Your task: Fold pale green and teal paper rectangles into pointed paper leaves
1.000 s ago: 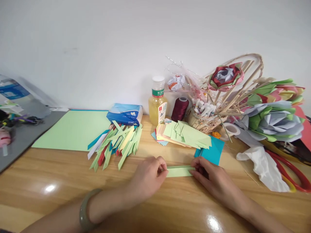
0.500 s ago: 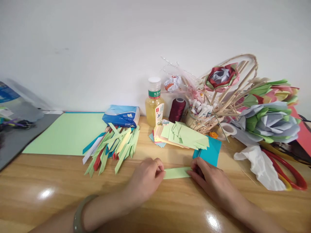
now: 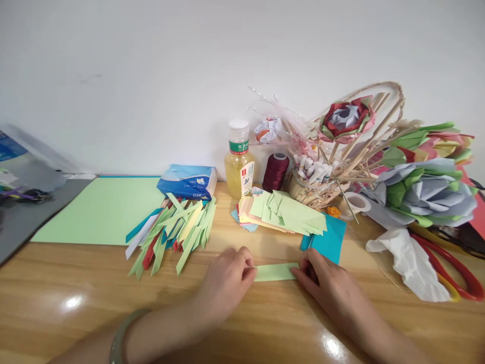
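Note:
A narrow light green paper strip [image 3: 276, 272] is stretched between my two hands, low over the wooden table. My left hand [image 3: 229, 275] pinches its left end with thumb and curled fingers. At the right end, my right hand [image 3: 325, 278] grips it the same way; both ends are hidden by the fingers. Beyond the hands lies a stack of paper pieces [image 3: 291, 212], light green on top. A blue paper piece [image 3: 329, 240] is just behind my right hand. To the left of my left hand is a pile of folded paper strips [image 3: 182, 232], mostly green with some red, blue and white.
A green sheet [image 3: 91, 210], a blue tissue pack [image 3: 187, 181], a bottle of yellow liquid [image 3: 239, 167] and a dark red thread spool [image 3: 276, 172] stand along the wall. At right are a basket [image 3: 310, 194], paper flowers [image 3: 432, 189] and red-handled scissors [image 3: 454, 268].
Both hands keep their pinch on the green strip and have hardly moved. The strip's upper edge looks flatter now. The view has shifted slightly.

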The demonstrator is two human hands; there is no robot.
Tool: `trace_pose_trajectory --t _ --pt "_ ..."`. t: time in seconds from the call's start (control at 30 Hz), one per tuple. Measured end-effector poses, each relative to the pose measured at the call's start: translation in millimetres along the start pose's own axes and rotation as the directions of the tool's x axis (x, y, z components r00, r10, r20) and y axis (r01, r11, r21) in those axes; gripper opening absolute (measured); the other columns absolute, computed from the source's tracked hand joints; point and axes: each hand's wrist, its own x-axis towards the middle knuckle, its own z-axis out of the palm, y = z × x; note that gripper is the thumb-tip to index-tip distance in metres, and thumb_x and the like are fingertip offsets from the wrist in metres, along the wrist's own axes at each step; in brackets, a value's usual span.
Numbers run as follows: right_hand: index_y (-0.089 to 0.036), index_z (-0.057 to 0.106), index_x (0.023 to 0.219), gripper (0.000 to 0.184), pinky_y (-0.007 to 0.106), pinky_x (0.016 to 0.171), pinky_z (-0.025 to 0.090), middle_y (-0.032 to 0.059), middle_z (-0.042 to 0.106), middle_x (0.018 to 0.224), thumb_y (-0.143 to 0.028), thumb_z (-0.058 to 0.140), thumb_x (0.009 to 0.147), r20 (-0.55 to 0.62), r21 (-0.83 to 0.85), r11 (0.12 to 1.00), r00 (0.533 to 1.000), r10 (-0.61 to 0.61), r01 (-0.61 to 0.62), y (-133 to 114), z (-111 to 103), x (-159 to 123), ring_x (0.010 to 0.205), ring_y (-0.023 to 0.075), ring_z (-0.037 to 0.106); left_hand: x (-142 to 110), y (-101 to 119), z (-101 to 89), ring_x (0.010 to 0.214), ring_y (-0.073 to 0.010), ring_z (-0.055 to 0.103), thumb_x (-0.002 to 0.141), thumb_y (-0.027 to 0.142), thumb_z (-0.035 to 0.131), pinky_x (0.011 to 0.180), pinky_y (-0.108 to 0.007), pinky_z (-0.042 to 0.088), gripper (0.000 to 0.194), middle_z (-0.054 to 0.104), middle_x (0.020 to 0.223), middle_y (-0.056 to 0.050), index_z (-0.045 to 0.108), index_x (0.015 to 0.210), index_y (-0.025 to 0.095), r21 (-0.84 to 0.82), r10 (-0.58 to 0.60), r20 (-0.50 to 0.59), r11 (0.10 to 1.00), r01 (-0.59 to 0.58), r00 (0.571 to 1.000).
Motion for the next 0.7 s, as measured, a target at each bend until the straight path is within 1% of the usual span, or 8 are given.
trace_pose_trajectory --t 0.17,0.27,0.47,0.53,0.63,0.7 --pt "-0.025 0.038 0.074 0.019 0.026 0.05 0.038 -0.0009 0.056 0.064 -0.036 0.042 0.089 -0.017 -0.008 1.0 1.0 -0.021 0.021 1.6 3.3 -1.4 0.054 0.0162 0.054 -2.2 -1.1 1.8 0.069 -0.0163 0.056 0.079 0.011 0.055 0.064 -0.027 0.042 0.01 0.056 0.073 0.0 0.049 0.076 0.019 0.049 0.035 -0.02 0.998 -0.034 0.999" --pt "-0.025 0.037 0.074 0.02 0.027 0.05 0.038 -0.0006 0.056 0.065 -0.036 0.041 0.089 -0.004 -0.022 1.0 1.0 -0.007 0.007 0.2 3.4 -1.1 0.054 0.0165 0.054 -3.0 -1.3 2.0 0.07 -0.0167 0.056 0.079 0.01 0.054 0.065 -0.028 0.043 0.011 0.055 0.073 0.0 0.048 0.076 0.019 0.076 0.069 -0.014 0.995 -0.068 0.998" --pt "-0.024 0.038 0.074 0.02 0.028 0.051 0.04 0.0009 0.057 0.066 -0.036 0.039 0.09 -0.005 -0.04 0.999 1.0 -0.011 0.011 -2.3 2.9 -1.5 0.056 0.0176 0.055 -2.6 0.2 0.6 0.071 -0.0167 0.055 0.08 0.009 0.051 0.065 -0.028 0.043 0.012 0.054 0.074 0.0 0.046 0.077 0.019 0.083 0.084 -0.003 0.993 -0.083 0.996" --pt "-0.024 0.039 0.075 0.019 0.027 0.05 0.039 0.0004 0.057 0.066 -0.036 0.04 0.089 -0.015 -0.041 0.999 1.0 -0.021 0.021 -2.5 3.1 -1.5 0.055 0.0174 0.055 -3.3 0.6 0.1 0.071 -0.0169 0.054 0.079 0.007 0.05 0.064 -0.028 0.042 0.013 0.053 0.074 0.0 0.046 0.077 0.02 0.098 0.105 -0.011 0.99 -0.103 0.994" --pt "-0.025 0.039 0.075 0.016 0.026 0.049 0.039 -0.0003 0.056 0.065 -0.034 0.042 0.089 -0.038 -0.037 0.999 0.999 -0.039 0.038 -2.1 3.6 -1.2 0.054 0.0168 0.054 -5.1 0.5 -0.8 0.077 -0.0182 0.053 0.078 0.006 0.049 0.067 -0.029 0.043 0.014 0.053 0.081 -0.001 0.047 0.08 0.02 0.124 0.172 -0.036 0.978 -0.166 0.985" --pt "-0.024 0.039 0.076 0.016 0.026 0.049 0.038 -0.0003 0.056 0.066 -0.033 0.042 0.089 -0.049 -0.043 0.998 0.997 -0.056 0.054 -1.6 3.7 -1.1 0.054 0.0168 0.054 -5.9 -0.1 -1.2 0.082 -0.0187 0.052 0.079 0.006 0.049 0.069 -0.03 0.044 0.014 0.053 0.088 -0.002 0.05 0.084 0.019 0.138 0.207 -0.03 0.97 -0.201 0.978"
